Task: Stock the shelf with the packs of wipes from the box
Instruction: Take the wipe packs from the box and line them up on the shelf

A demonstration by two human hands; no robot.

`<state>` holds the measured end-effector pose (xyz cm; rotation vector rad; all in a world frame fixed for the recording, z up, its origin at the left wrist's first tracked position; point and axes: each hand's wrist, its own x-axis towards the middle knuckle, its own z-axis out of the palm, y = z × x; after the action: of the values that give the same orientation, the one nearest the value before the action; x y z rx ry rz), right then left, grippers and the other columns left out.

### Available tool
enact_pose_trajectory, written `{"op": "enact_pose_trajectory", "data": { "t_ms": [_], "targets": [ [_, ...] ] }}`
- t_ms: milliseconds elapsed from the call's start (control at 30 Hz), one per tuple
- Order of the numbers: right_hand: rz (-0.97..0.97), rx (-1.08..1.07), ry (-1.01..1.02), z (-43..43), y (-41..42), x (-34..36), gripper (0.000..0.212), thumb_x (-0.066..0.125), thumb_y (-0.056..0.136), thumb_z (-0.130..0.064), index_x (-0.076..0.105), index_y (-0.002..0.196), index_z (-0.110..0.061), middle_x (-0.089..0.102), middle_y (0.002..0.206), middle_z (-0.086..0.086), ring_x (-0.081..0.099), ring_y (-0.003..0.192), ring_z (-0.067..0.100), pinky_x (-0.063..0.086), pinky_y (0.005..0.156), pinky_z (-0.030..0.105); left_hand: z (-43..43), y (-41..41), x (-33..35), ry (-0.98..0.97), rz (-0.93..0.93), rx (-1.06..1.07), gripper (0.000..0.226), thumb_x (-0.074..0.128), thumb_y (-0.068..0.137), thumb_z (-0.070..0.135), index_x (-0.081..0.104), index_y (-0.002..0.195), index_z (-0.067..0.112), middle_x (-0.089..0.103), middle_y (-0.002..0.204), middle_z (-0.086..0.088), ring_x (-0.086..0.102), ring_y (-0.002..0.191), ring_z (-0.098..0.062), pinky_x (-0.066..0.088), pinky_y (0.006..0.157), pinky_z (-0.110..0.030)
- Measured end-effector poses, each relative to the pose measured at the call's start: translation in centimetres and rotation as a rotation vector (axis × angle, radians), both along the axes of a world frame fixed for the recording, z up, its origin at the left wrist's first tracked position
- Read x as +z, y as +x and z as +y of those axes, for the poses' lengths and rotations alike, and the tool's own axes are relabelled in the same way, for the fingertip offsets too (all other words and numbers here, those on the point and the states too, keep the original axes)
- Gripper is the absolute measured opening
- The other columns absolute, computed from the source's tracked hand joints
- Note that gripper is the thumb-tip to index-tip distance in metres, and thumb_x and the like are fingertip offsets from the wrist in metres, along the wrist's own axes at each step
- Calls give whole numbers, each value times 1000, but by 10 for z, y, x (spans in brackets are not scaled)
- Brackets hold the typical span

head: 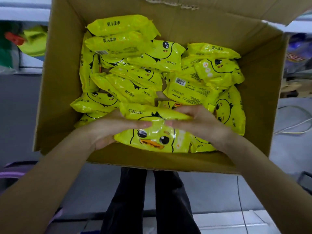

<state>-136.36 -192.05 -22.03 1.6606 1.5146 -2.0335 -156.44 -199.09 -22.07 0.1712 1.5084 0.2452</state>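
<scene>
An open cardboard box [62, 78] sits below me, filled with several yellow packs of wipes printed with a duck face. Both hands reach into its near side. My left hand [108, 129] and my right hand [200, 124] grip two stacked packs from either side: a lower pack with the duck face up [157, 141] and an upper pack [152, 113] lying on it. My thumbs meet on top between the two. Loose packs [128, 41] fill the remainder of the box.
Shelving with coloured goods [25, 41] stands to the left, more shelves [298, 56] to the right. Thin cables [293, 127] lie on the grey floor at the right. My dark trouser legs [152, 200] show under the box's near edge.
</scene>
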Motion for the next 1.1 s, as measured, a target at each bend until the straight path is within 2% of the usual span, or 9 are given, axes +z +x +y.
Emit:
{"op": "enact_pose_trajectory", "data": {
  "t_ms": [67, 167, 267, 533, 600, 700, 800, 1000, 1100],
  "targets": [
    [-99, -346, 51, 13, 13, -5, 16, 68, 86, -34, 69, 95, -21, 68, 94, -3, 62, 83, 10, 51, 63, 17, 4, 5, 3, 30, 77, 170, 121, 88, 50, 50, 25, 147, 14, 27, 155, -4, 24, 144, -23, 25, 115, -48],
    [-134, -918, 47, 40, 39, -17, 22, 68, 88, -25, 61, 101, -10, 64, 93, 5, 63, 82, 13, 54, 60, 17, 10, 10, -8, 58, 154, 437, 118, 91, 30, 64, 48, 129, 15, 53, 139, -10, 54, 124, -23, 45, 102, -48],
    [-113, -1176, -40, 62, 55, -31, 54, 75, 81, -30, 51, 123, -4, 58, 103, 8, 63, 93, 16, 58, 73, 25, 11, 12, -15, 91, 201, 515, 46, 73, 79, 46, 61, 105, 10, 72, 86, -10, 67, 56, -7, 52, 48, -17],
    [-204, -1024, -182, 100, 33, -41, 37, 65, 81, -56, 51, 85, -22, 50, 82, -2, 53, 80, 11, 48, 79, 22, 1, 25, -27, 181, 198, 527, 41, 61, 90, 39, 60, 115, 6, 72, 95, -3, 64, 50, 2, 47, 43, -13],
    [-266, -869, -140, 101, 27, -43, 28, 61, 88, -47, 53, 104, -26, 54, 99, -3, 53, 89, 13, 46, 73, 24, 0, 30, -25, 176, 194, 517, 38, 61, 90, 40, 63, 109, 7, 72, 73, 2, 62, 44, 1, 43, 38, -12],
    [-445, -563, 97, 110, 33, -61, 81, 63, 87, -6, 19, 152, -29, 34, 149, 4, 46, 122, 26, 38, 72, 30, 1, 34, -24, 93, 198, 596, 49, 69, 80, 48, 66, 105, 6, 73, 63, 1, 69, 53, -8, 47, 40, -17],
    [-456, -425, 166, 98, 38, -60, 80, 54, 89, 5, 18, 152, -27, 39, 142, -1, 51, 115, 23, 37, 63, 27, -1, 42, -26, 116, 205, 590, 42, 66, 84, 44, 67, 99, 4, 72, 64, 0, 67, 51, -4, 46, 40, -15],
    [39, -940, -48, 55, 51, -41, 57, 67, 86, -14, 46, 138, -4, 61, 114, 5, 61, 91, 18, 57, 67, 22, -2, 51, -23, 170, 241, 650, 41, 68, 78, 49, 58, 97, 15, 70, 96, -6, 70, 80, -12, 55, 63, -24],
    [92, -911, -85, 33, 57, -30, 104, 90, 55, -23, 39, 145, -14, 47, 141, 3, 53, 120, 21, 54, 93, 40, -1, 55, -14, 192, 282, 632, 26, 64, 86, 41, 55, 88, 17, 67, 77, -5, 69, 66, -3, 49, 46, -16]
  ]
}}
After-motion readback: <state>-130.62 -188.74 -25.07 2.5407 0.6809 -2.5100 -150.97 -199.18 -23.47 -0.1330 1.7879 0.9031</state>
